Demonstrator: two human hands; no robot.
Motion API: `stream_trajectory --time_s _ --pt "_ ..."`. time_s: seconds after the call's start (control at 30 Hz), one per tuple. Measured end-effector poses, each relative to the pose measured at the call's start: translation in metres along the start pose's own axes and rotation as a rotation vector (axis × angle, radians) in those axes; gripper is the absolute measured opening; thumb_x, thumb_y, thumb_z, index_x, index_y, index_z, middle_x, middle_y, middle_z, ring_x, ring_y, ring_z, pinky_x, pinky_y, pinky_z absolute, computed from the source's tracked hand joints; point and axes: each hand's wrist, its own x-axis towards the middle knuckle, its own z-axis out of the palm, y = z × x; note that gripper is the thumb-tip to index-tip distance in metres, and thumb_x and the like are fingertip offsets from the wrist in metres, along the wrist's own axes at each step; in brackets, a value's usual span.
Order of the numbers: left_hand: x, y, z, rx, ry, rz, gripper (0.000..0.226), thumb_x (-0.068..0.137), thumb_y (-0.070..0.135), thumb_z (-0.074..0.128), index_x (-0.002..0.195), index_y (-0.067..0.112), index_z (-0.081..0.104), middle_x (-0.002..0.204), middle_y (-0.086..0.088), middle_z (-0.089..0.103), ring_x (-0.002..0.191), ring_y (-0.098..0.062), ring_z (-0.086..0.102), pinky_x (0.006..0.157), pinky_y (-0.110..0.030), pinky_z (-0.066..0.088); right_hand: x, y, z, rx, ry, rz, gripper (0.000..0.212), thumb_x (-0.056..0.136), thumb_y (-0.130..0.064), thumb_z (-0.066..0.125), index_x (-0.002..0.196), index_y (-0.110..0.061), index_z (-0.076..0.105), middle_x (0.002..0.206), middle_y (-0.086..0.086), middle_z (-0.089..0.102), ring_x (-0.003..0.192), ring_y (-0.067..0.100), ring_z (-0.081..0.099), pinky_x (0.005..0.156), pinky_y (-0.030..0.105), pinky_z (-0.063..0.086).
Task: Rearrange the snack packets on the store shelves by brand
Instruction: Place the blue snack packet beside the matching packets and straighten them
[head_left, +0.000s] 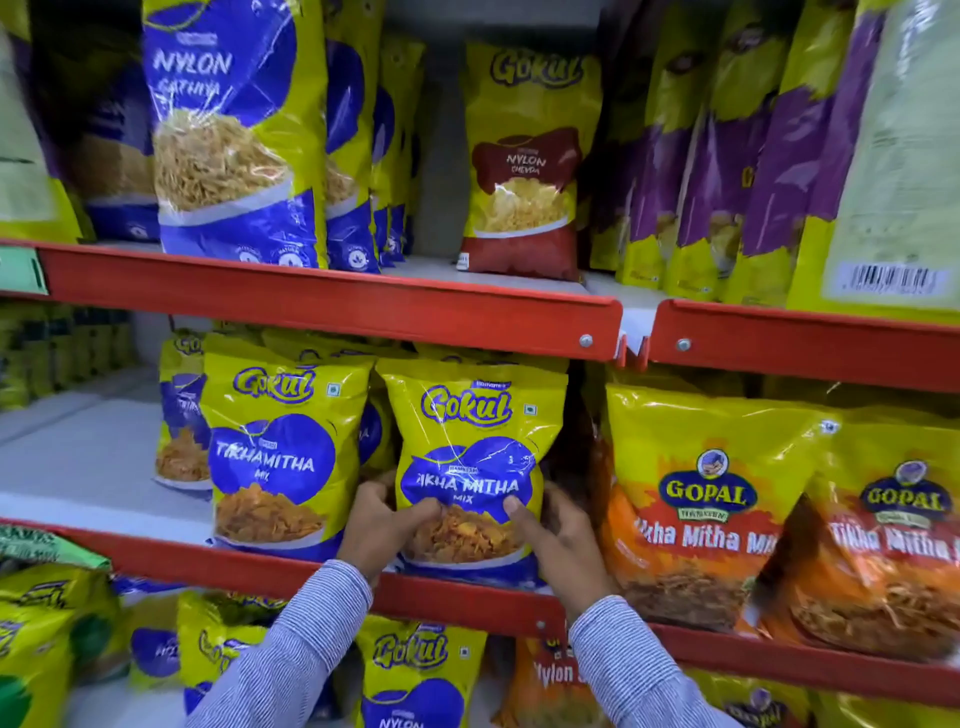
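A yellow and blue Gokul Tikha Mitha Mix packet (470, 447) stands upright on the middle shelf (249, 566). My left hand (382, 525) grips its lower left side and my right hand (553, 540) grips its lower right side, thumbs on the front. A matching Gokul Tikhamitha packet (275, 447) stands just to its left, with more Gokul packets behind. Right of the held packet stand two orange and yellow Gopal Tikha Mitha Mix packets (696, 514).
The top shelf (332, 301) carries blue Gokul Nylon Gathiya packets (234, 135), a red Gokul Nylon Chevda packet (524, 161) and purple and yellow packets (727, 156). White shelf surface (78, 452) shows at the middle left. The bottom shelf holds more Gokul packets (415, 675).
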Motion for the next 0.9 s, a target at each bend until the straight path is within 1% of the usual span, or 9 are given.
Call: stream_trajectory --time_s 0.1,0.2,0.27,0.37,0.43,0.57,0.7,0.77,0.9 --pt "-0.001 0.000 -0.007 0.023 -0.053 0.029 0.047 0.047 0.028 0.083 0.092 0.019 0.073 0.093 -0.016 0.080 0.091 -0.043 0.073 0.081 -0.068 0.057 -0.003 0.000 0.001 -0.076 0.010 0.022 0.056 0.075 -0.057 0.075 0.123 -0.030 0.065 0.119 -0.004 0.076 0.113 0.017 0.070 0.103 0.055 0.052" --pt "-0.013 0.016 -0.009 0.252 0.009 0.211 0.090 0.053 0.035 0.083 0.136 0.023 0.049 0.127 0.002 0.066 0.117 -0.023 0.064 0.103 -0.053 0.052 -0.018 -0.019 0.006 -0.396 0.220 -0.097 0.074 0.077 -0.058 0.072 0.140 -0.025 0.051 0.140 -0.003 0.062 0.127 0.014 0.059 0.108 0.046 0.049" --pt "-0.022 0.036 -0.010 0.495 0.161 0.373 0.099 0.060 0.038 0.077 0.146 0.011 0.036 0.138 -0.004 0.056 0.126 -0.024 0.055 0.107 -0.046 0.047 -0.027 -0.043 0.008 -0.644 0.378 -0.335 0.060 0.086 -0.041 0.068 0.138 -0.018 0.051 0.137 -0.001 0.059 0.122 0.015 0.059 0.101 0.036 0.052" --pt "-0.030 0.071 -0.004 0.720 0.319 0.633 0.066 0.073 0.029 0.066 0.133 0.007 0.050 0.124 -0.013 0.060 0.105 -0.033 0.063 0.087 -0.045 0.057 -0.020 -0.079 0.015 -0.864 0.463 -0.649 0.034 0.091 -0.025 0.060 0.124 -0.016 0.063 0.121 0.001 0.068 0.101 0.019 0.066 0.083 0.031 0.056" --pt "-0.027 0.093 0.002 0.773 0.409 0.735 0.046 0.078 0.021 0.060 0.123 0.009 0.059 0.116 -0.011 0.064 0.091 -0.032 0.066 0.073 -0.042 0.057 -0.002 -0.091 0.018 -0.994 0.479 -0.759 0.028 0.093 -0.019 0.056 0.118 -0.012 0.068 0.113 0.006 0.072 0.095 0.026 0.065 0.082 0.035 0.054" --pt "-0.007 0.129 0.009 1.004 0.426 0.754 0.017 0.083 0.005 0.053 0.095 0.002 0.064 0.095 -0.025 0.065 0.077 -0.047 0.065 0.059 -0.047 0.052 0.029 -0.104 0.019 -1.227 0.472 -0.711 0.032 0.085 -0.015 0.052 0.112 -0.009 0.068 0.106 0.014 0.073 0.098 0.037 0.062 0.086 0.044 0.052" --pt "0.012 0.140 0.006 1.140 0.334 0.573 0.012 0.086 -0.001 0.054 0.095 -0.004 0.063 0.092 -0.037 0.066 0.085 -0.054 0.065 0.068 -0.052 0.051 0.044 -0.112 0.018 -1.340 0.480 -0.584 0.023 0.073 -0.011 0.065 0.094 -0.009 0.073 0.085 0.021 0.073 0.079 0.041 0.067 0.070 0.040 0.057" --pt "0.018 0.138 0.006 1.098 0.321 0.585 0.015 0.086 -0.004 0.055 0.097 -0.007 0.064 0.094 -0.039 0.065 0.087 -0.055 0.064 0.070 -0.053 0.051 0.048 -0.116 0.014 -1.322 0.464 -0.595 0.025 0.066 -0.004 0.076 0.091 -0.009 0.074 0.080 0.022 0.073 0.072 0.042 0.068 0.065 0.038 0.058" --pt "0.027 0.134 0.008 1.060 0.309 0.662 0.024 0.080 -0.009 0.057 0.101 -0.006 0.068 0.090 -0.042 0.065 0.080 -0.057 0.063 0.064 -0.051 0.049 0.056 -0.118 0.015 -1.369 0.456 -0.579 0.032 0.056 0.004 0.080 0.085 -0.008 0.076 0.072 0.020 0.074 0.061 0.039 0.068 0.055 0.035 0.058"
